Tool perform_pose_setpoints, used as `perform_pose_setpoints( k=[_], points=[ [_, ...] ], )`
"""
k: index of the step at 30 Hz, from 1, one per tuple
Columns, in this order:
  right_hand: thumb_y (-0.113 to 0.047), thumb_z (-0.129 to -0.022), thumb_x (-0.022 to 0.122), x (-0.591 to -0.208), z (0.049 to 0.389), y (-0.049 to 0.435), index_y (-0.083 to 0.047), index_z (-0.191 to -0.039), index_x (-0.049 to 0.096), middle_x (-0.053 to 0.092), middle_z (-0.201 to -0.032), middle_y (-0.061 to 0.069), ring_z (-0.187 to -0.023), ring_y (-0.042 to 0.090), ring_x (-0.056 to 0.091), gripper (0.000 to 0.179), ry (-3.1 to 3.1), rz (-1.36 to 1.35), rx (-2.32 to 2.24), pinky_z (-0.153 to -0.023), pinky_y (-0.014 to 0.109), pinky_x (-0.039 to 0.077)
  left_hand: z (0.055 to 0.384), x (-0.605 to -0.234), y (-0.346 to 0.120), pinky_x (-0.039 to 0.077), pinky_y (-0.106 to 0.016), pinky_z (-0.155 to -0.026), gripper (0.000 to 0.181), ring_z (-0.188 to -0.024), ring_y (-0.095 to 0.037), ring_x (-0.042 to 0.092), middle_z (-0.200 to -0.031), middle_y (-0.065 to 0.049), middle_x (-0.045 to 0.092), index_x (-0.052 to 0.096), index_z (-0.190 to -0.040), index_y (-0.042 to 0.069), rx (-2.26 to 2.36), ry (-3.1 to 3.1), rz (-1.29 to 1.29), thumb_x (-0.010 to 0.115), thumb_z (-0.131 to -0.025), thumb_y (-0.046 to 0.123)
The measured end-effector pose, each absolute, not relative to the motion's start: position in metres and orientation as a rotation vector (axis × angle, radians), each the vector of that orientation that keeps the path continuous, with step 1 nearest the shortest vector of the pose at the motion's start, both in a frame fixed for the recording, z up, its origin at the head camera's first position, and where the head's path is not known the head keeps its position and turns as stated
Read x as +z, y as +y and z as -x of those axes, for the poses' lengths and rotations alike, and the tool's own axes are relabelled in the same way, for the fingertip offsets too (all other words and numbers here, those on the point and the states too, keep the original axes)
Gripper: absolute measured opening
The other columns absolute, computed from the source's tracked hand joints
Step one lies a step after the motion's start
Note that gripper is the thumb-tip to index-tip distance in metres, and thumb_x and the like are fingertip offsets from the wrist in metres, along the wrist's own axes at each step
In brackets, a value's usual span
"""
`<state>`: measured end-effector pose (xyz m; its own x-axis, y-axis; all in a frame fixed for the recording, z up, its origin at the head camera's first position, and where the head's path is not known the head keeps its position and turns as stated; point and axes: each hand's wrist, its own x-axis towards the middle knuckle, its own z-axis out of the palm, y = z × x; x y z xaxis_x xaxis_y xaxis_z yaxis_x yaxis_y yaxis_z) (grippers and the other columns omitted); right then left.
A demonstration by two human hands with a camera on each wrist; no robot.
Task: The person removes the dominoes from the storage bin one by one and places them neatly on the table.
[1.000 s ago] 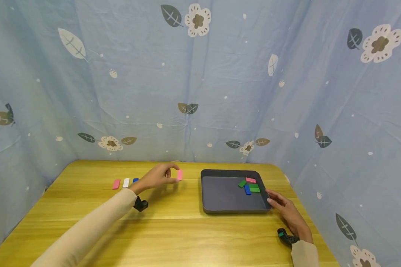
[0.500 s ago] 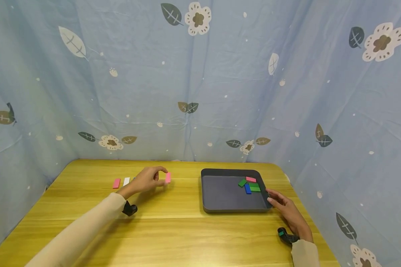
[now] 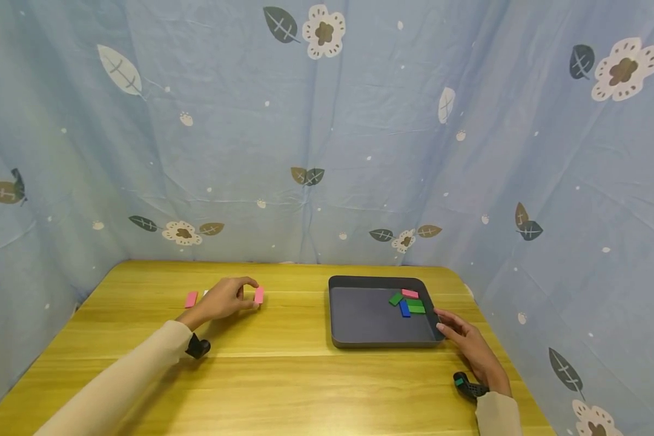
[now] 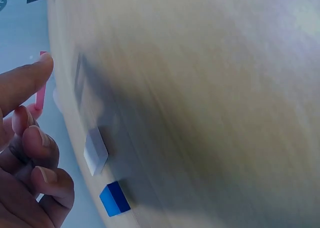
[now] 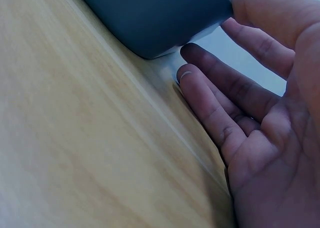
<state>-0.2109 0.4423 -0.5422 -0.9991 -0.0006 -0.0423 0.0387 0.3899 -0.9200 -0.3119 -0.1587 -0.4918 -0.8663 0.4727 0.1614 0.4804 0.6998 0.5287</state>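
Note:
Between thumb and forefinger, my left hand [image 3: 223, 298] pinches a pink domino block [image 3: 258, 295] on end, left of the tray. The same block [image 4: 41, 95] is partly behind the thumb in the left wrist view. Below it there, a white block [image 4: 95, 150] and a blue block [image 4: 115, 199] are on the table; in the head view my hand covers the blue one and most of the white. My right hand [image 3: 471, 348] rests at the right wall of the dark grey tray [image 3: 360, 345], thumb and fingertips against its outside, other fingers loosely extended in the right wrist view.
Another pink block [image 3: 191, 300] lies at the far left. Inside the tray's right side are a pink block [image 3: 410, 293], a blue block [image 3: 405, 309] and several green blocks [image 3: 415, 307]. A patterned curtain [image 3: 305, 121] surrounds the back and sides of the wooden table [image 3: 305, 393].
My left hand has moved left and slightly nearer with the pink block, away from the tray, and now hides the blue block and most of the white one. The right hand and tray stay put.

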Motion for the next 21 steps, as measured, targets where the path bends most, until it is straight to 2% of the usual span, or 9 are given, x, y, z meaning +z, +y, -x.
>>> perform_pose_setpoints(
  k=[6, 10, 18, 21],
  points=[
    [-0.044, -0.101, 0.065, -0.542, 0.210, 0.443, -0.017, -0.155, 0.047, 0.048, -0.153, 0.012, -0.119, -0.004, 0.052, 0.063, 2.587, -0.035, -1.710, -0.094, 0.012, 0.042, 0.311, -0.491, -0.165, 0.041, -0.028, -0.056, 0.044, -0.058, -0.011, 0.048, -0.067, 0.003, 0.054, 0.068, -0.125, 0.000, -0.901, -2.895, 0.787, 0.083, -0.089, 0.022],
    [-0.044, -0.102, 0.064, -0.543, 0.209, 0.442, -0.018, -0.155, 0.047, 0.048, -0.153, 0.012, -0.121, -0.001, 0.051, 0.062, 2.580, -0.050, -1.702, -0.094, 0.013, 0.042, 0.310, -0.493, -0.169, 0.041, -0.028, -0.057, 0.044, -0.060, -0.011, 0.048, -0.069, 0.003, 0.054, 0.068, -0.123, -0.001, -0.897, -2.908, 0.782, 0.083, -0.089, 0.022],
    [-0.043, -0.102, 0.064, -0.542, 0.211, 0.442, -0.019, -0.155, 0.047, 0.049, -0.152, 0.011, -0.125, 0.006, 0.050, 0.061, 2.587, -0.081, -1.692, -0.102, 0.025, 0.042, 0.312, -0.493, -0.177, 0.041, -0.032, -0.060, 0.043, -0.066, -0.015, 0.049, -0.074, 0.000, 0.057, 0.069, -0.123, -0.001, -0.848, -2.963, 0.721, 0.083, -0.089, 0.022],
    [-0.043, -0.103, 0.063, -0.542, 0.211, 0.442, -0.019, -0.155, 0.047, 0.048, -0.153, 0.011, -0.124, 0.003, 0.050, 0.060, 2.578, -0.072, -1.697, -0.101, 0.022, 0.041, 0.313, -0.494, -0.179, 0.041, -0.034, -0.062, 0.043, -0.068, -0.017, 0.049, -0.077, -0.002, 0.059, 0.069, -0.122, -0.001, -0.838, -2.984, 0.706, 0.083, -0.089, 0.022]
  ],
)
